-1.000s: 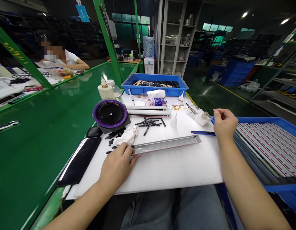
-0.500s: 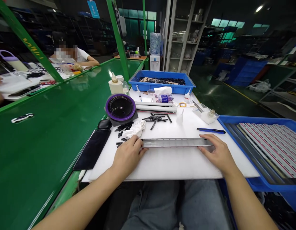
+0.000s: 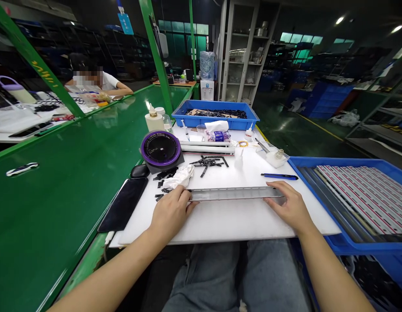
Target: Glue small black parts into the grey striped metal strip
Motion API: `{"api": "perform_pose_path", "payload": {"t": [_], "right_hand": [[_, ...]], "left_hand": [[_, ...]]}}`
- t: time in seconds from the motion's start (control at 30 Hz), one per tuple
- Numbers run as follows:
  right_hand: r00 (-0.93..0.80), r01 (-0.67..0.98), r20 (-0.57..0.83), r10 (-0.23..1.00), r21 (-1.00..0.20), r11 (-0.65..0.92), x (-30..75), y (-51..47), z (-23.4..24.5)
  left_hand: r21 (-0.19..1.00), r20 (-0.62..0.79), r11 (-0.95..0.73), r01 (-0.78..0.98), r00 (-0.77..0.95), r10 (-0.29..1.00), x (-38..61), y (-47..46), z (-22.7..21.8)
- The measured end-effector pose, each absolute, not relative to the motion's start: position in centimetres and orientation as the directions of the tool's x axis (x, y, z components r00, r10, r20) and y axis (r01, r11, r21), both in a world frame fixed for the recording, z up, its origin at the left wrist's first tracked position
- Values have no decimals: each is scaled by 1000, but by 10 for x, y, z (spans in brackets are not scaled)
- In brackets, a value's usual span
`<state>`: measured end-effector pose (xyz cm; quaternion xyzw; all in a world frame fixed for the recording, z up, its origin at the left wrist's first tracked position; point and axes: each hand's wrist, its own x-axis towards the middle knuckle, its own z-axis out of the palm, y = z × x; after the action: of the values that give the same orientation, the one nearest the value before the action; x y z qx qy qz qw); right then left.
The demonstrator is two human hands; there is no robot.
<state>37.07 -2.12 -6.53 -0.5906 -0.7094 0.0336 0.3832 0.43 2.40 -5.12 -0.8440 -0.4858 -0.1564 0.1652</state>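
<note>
A long grey metal strip with a slotted edge (image 3: 231, 194) lies crosswise in front of me, over the white board (image 3: 227, 223). My left hand (image 3: 171, 210) is closed around its left end, thumb at the near edge and fingers at the far one. The right end is pinched by my right hand (image 3: 290, 206), fingers on the far edge and thumb on the near side. Just beyond the left hand are a crumpled white cloth (image 3: 180, 177) and small black strips (image 3: 207, 163). A blue utility knife (image 3: 279, 176) lies beyond the right hand.
A round purple-rimmed black device (image 3: 162, 149) stands at the left, near a dark tablet (image 3: 123, 206). At the right is a blue tray (image 3: 342, 234) of striped strips. A blue bin (image 3: 217, 123) sits at the back. Another person (image 3: 106, 84) sits at the far left.
The view has turned slightly, shifting most of the scene a little left. Both hands keep hold of the metal strip, which stays in nearly the same place on the board.
</note>
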Motion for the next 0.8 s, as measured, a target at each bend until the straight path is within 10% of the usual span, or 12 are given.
{"api": "perform_pose_path", "payload": {"t": [0.8], "right_hand": [[2,807,441,898,-530,259,371,-21,-64]], "left_hand": [[-92,425,-457,885,450,785,6,23,-49]]}}
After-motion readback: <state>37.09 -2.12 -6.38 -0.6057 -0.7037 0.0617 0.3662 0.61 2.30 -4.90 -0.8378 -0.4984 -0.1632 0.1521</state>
